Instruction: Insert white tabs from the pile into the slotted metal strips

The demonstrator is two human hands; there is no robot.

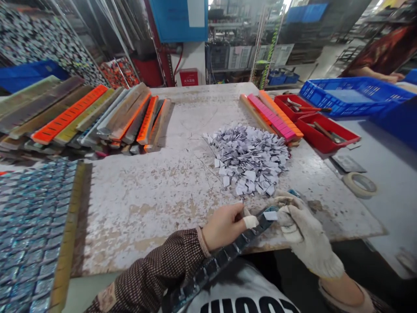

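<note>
A long dark slotted strip [224,257] slants up from my lap to the table's front edge, with small pieces set along it. My left hand [224,226], bare with white tape round the thumb, is closed on the strip near its upper end. My right hand [304,237], in a white knitted glove, has its fingers curled round the far end, where a bluish tip shows past them. Between the hands, a small white paper piece [270,216] sits on the strip. What lies inside the glove's fingers is hidden. Just beyond is a heap of white pieces [250,158].
Slotted wooden bars [70,114] are stacked at the left, above rows of shiny bluish pieces [29,234]. Pink and orange bars [272,116] lie behind the heap. Red bins [325,145] with tools, a tape roll [360,184] and a blue crate [345,108] stand right. A person works beyond.
</note>
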